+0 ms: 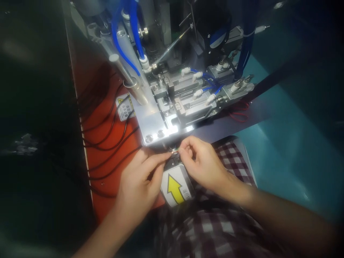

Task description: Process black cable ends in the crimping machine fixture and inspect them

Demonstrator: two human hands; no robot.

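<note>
Dark room all round, with one orange desk [94, 89] carrying one metal machine [182, 93] fed by blue hoses [134, 36]. Two bolts [148, 138] sit at the near corner of its plate. Both hands meet just below that corner: the left hand [139, 179] and right hand [204, 165] each have their fingers pinched shut on one tiny part [174, 152], too small to make out. Two stickers: a yellow arrow [176, 186] under the hands and a warning label [124, 106] among the black cables [107, 136] (too tangled to count).
</note>
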